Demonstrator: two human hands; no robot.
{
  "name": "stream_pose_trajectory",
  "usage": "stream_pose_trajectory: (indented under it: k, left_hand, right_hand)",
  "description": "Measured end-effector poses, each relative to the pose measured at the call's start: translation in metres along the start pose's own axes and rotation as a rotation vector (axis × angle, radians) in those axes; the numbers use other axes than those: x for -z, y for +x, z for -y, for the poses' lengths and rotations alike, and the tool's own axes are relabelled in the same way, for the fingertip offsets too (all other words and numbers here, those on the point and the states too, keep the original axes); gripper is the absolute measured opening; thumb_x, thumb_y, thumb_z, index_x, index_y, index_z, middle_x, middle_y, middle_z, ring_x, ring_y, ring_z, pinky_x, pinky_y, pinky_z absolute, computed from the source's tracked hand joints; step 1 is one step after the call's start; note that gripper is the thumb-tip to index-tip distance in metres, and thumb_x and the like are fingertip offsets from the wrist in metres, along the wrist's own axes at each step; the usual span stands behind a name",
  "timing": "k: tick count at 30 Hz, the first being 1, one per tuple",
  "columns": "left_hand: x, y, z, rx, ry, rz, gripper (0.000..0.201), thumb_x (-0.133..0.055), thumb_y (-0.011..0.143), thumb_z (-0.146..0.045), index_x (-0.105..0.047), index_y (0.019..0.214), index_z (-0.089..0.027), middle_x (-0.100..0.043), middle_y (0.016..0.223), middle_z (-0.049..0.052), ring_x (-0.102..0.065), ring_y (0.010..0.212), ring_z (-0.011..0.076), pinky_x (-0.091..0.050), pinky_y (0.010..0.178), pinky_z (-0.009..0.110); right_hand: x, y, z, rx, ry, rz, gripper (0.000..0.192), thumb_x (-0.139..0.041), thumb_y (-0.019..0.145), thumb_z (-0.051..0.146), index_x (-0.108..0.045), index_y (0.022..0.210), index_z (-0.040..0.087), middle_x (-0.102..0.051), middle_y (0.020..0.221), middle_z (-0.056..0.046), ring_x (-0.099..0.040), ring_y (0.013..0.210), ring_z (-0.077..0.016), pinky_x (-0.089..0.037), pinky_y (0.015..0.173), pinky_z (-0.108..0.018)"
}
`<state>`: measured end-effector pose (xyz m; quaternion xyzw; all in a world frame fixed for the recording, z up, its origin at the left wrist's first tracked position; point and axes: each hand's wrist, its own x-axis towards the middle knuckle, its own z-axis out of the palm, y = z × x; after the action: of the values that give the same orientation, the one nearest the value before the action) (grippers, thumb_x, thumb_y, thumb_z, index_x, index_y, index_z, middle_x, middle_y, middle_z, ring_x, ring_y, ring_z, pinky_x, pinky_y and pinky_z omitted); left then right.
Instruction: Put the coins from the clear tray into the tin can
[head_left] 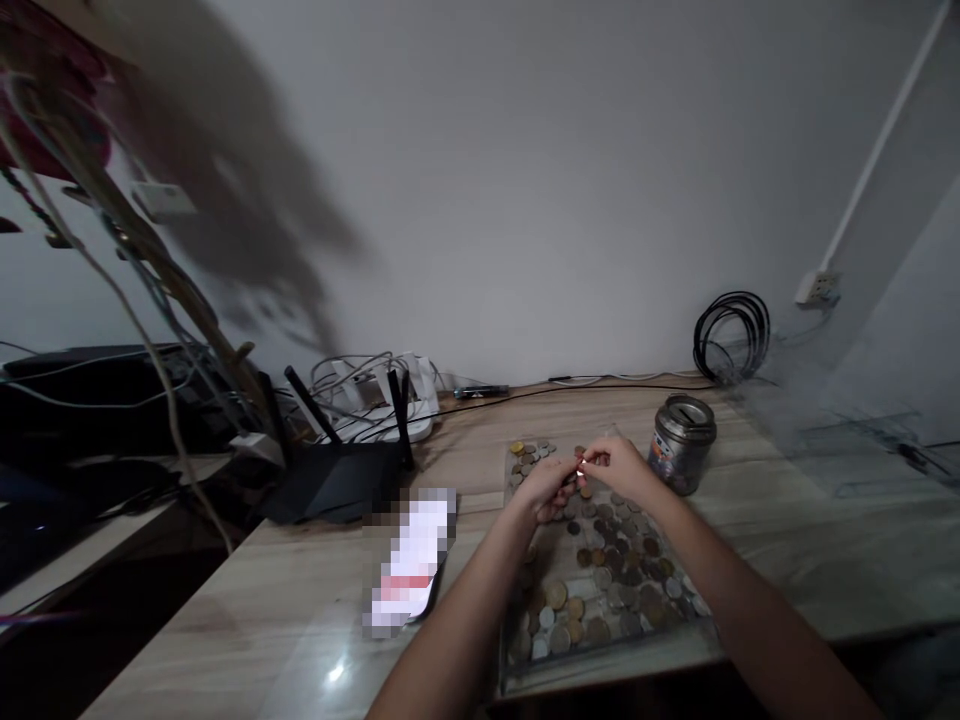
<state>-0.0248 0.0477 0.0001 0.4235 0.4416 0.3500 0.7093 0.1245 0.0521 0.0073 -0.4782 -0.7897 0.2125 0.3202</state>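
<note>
Head view shows both hands meeting above the far end of a clear tray (517, 672) of mixed coins (607, 575) near the desk's (787, 540) front edge. Left hand (546, 487) and right hand (616, 466) have their fingertips drawn together, pinching a small bright item (581, 464) between them; what it is cannot be told. A metal coin bank tin (682, 443) stands just right of the tray. A phone (411, 562) lies left of it, a black router (337, 478) further back, and coiled black cable (731, 335) at the desk's far edge.
</note>
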Motion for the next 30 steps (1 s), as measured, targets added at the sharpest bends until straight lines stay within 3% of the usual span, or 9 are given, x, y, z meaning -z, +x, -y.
stream_pose_trajectory:
  k: [2,6,9,16,19,22,25,28,30]
  left_hand:
    - [0.001,0.001,-0.001,0.043,-0.076,0.043,0.03,-0.054,0.077,-0.043,-0.057,0.075,-0.014,-0.053,0.057,-0.002,-0.025,0.035,-0.0001,-0.006,0.033,0.014]
    - [0.005,0.005,-0.001,0.109,-0.133,0.066,0.026,-0.046,0.081,-0.032,-0.06,0.079,-0.011,-0.05,0.054,-0.002,-0.026,0.033,0.0009,-0.006,0.03,0.013]
    - [0.006,0.007,0.002,0.102,-0.146,0.02,0.017,-0.047,0.074,-0.019,-0.061,0.081,-0.01,-0.051,0.054,-0.001,-0.033,0.035,0.0019,-0.013,0.029,0.012]
    - [0.005,0.003,0.003,0.052,-0.152,0.08,0.023,-0.048,0.072,-0.003,-0.059,0.091,-0.009,-0.066,0.077,0.008,-0.063,0.06,0.0104,-0.042,0.041,0.013]
    - [0.004,0.003,0.002,0.036,-0.192,0.077,0.016,-0.05,0.077,-0.005,-0.06,0.088,-0.008,-0.068,0.084,0.011,-0.066,0.066,0.0115,-0.046,0.045,0.013]
    - [0.004,0.004,0.001,0.004,-0.208,-0.001,0.01,-0.052,0.08,-0.008,-0.062,0.081,-0.006,-0.069,0.079,0.01,-0.065,0.059,0.0091,-0.041,0.04,0.01]
    - [0.003,0.003,0.0,-0.024,-0.197,-0.043,0.012,-0.053,0.082,-0.011,-0.063,0.078,-0.006,-0.069,0.073,0.009,-0.061,0.051,0.0064,-0.035,0.034,0.008]
    - [0.001,0.001,-0.002,-0.039,-0.204,-0.03,0.014,-0.051,0.083,-0.011,-0.063,0.077,-0.007,-0.067,0.065,0.006,-0.059,0.047,0.0051,-0.035,0.034,0.008]
    - [0.0,0.0,-0.003,-0.028,-0.23,-0.017,0.014,-0.05,0.084,-0.013,-0.063,0.078,-0.008,-0.066,0.063,0.005,-0.058,0.046,0.0051,-0.037,0.035,0.008]
  right_hand:
    - [0.01,-0.003,0.004,-0.034,-0.067,-0.1,0.02,-0.055,0.075,0.031,-0.068,0.066,0.019,-0.063,0.06,-0.002,-0.05,0.055,-0.0125,-0.033,0.052,-0.023]
    - [0.056,-0.01,0.009,-0.073,-0.347,-0.572,0.022,-0.049,0.078,0.03,-0.069,0.081,0.021,-0.065,0.073,-0.006,-0.054,0.067,-0.0157,-0.035,0.06,-0.025]
    - [0.097,-0.015,-0.002,-0.264,-0.515,-0.759,0.022,-0.051,0.075,0.03,-0.069,0.084,0.022,-0.065,0.076,-0.007,-0.054,0.068,-0.0171,-0.032,0.057,-0.026]
    - [0.125,-0.022,-0.041,-0.528,-0.523,-0.633,0.017,-0.056,0.067,0.029,-0.07,0.076,0.025,-0.067,0.076,-0.005,-0.055,0.067,-0.0185,-0.031,0.055,-0.027]
    - [0.121,-0.023,-0.037,-0.408,-0.561,-0.671,0.021,-0.055,0.071,0.032,-0.071,0.081,0.023,-0.067,0.079,-0.006,-0.055,0.074,-0.021,-0.035,0.061,-0.03]
    - [0.101,-0.019,-0.021,-0.14,-0.518,-0.747,0.026,-0.048,0.079,0.032,-0.069,0.089,0.019,-0.067,0.087,-0.008,-0.054,0.085,-0.0214,-0.038,0.073,-0.031]
    - [0.062,-0.01,-0.004,0.036,-0.336,-0.508,0.025,-0.047,0.081,0.03,-0.068,0.088,0.019,-0.067,0.088,-0.006,-0.055,0.078,-0.017,-0.039,0.072,-0.027]
    - [0.02,-0.001,0.007,0.069,-0.206,-0.15,0.023,-0.052,0.078,0.032,-0.068,0.089,0.02,-0.067,0.084,-0.004,-0.056,0.071,-0.0144,-0.039,0.063,-0.024]
    - [0.004,0.002,0.009,0.049,-0.186,-0.052,0.021,-0.053,0.078,0.03,-0.069,0.087,0.02,-0.066,0.08,-0.003,-0.056,0.07,-0.014,-0.037,0.062,-0.023]
